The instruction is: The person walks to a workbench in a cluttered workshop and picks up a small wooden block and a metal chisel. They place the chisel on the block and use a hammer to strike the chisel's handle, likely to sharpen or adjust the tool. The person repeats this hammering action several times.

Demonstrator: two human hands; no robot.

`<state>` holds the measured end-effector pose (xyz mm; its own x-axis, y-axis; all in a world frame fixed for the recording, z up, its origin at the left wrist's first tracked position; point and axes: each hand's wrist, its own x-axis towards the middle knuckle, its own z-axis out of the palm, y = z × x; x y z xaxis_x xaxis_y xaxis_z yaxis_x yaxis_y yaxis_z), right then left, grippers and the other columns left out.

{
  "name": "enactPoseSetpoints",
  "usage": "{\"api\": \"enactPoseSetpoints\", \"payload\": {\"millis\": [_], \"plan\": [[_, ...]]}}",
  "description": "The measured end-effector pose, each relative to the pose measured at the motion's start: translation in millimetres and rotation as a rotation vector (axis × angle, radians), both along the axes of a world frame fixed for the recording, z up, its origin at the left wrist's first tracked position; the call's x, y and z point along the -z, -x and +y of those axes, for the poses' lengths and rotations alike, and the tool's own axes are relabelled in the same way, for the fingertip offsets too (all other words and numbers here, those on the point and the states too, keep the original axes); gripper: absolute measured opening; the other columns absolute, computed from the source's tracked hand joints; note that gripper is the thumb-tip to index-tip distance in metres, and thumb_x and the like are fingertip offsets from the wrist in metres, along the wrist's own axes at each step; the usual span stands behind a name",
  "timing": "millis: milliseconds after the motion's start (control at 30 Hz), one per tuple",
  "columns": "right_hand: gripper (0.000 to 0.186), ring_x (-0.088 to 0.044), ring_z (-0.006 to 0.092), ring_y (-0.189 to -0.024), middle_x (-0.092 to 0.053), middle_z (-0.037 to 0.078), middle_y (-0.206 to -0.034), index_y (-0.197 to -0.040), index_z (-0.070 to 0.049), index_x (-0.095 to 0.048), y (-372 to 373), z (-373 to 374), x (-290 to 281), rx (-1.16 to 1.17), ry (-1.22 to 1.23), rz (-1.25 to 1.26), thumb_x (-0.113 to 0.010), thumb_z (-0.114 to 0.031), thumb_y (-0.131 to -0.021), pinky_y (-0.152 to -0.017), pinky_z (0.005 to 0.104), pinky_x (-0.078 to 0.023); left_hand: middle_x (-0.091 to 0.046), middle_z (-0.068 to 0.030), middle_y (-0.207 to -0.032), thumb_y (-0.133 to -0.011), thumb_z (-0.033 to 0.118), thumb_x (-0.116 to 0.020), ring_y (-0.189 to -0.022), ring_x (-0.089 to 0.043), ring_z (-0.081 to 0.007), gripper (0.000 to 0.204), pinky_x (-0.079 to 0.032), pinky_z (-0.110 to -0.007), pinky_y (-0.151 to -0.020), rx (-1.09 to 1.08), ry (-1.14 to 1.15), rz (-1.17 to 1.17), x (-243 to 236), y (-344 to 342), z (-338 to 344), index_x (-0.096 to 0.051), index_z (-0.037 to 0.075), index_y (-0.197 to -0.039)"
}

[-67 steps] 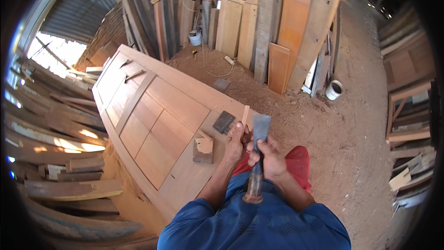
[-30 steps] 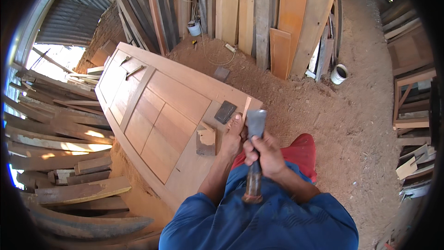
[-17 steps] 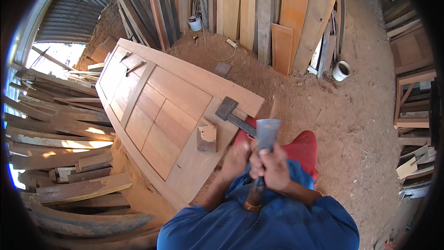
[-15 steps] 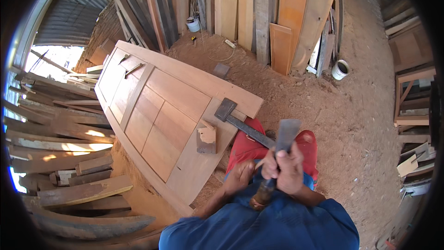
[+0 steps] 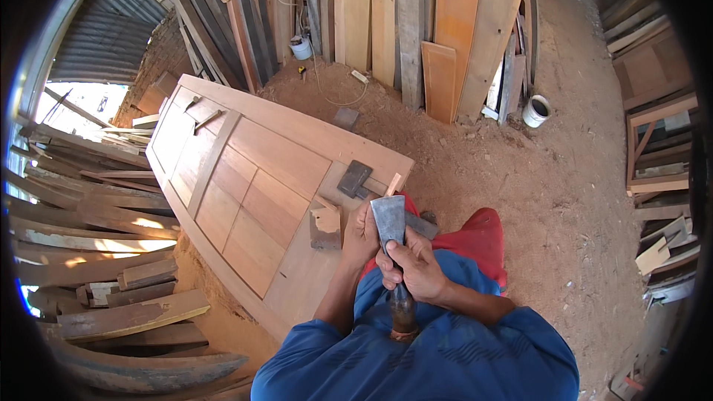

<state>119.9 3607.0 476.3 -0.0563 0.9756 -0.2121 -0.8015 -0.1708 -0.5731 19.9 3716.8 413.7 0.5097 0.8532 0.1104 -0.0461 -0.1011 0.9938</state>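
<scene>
My right hand (image 5: 410, 263) is wrapped round a wide-bladed chisel (image 5: 389, 217), its grey blade pointing up and its dark handle end down against my blue shirt. Beside the blade, my left hand (image 5: 361, 232) is closed, its fingertips partly hidden behind the chisel. A thin strip of wood (image 5: 394, 183) sticks up past the blade's edge and appears to be in that hand. Just beyond, a hammer (image 5: 354, 178) rests with its square head on the panelled wooden door (image 5: 278, 197); its handle runs behind my hands toward my lap. A wooden block (image 5: 325, 229) sits on the door.
Two small tools (image 5: 207, 120) lie at the door's far end. Stacked timber (image 5: 126, 319) fills the left side. Boards (image 5: 371, 30) lean at the back, near a white bucket (image 5: 535, 111). Wooden frames (image 5: 665, 148) stand along the right, past the dirt floor (image 5: 549, 200).
Both hands and the chisel have moved left. My left hand has risen beside the blade, and the wood strip now shows above it. The hammer's head has shifted slightly.
</scene>
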Motion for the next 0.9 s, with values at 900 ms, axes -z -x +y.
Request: {"api": "enactPoseSetpoints", "payload": {"millis": [900], "plan": [[0.029, -0.049, 0.0058, -0.057, -0.058, 0.005, -0.082, -0.120, -0.003, -0.044, -46, 6, 25, 0.406, 0.178, -0.587, -0.056, -0.011, -0.095, -0.050, 0.0217, -0.045, -0.053, -0.0057, -0.079, -0.103, 0.021, -0.048, -0.078, -0.051, -0.0112, 0.024, -0.044, -0.030, -0.070, 0.060, 0.107, 0.137, 13, 39, -48, -0.054, 0.001, -0.092]]}}
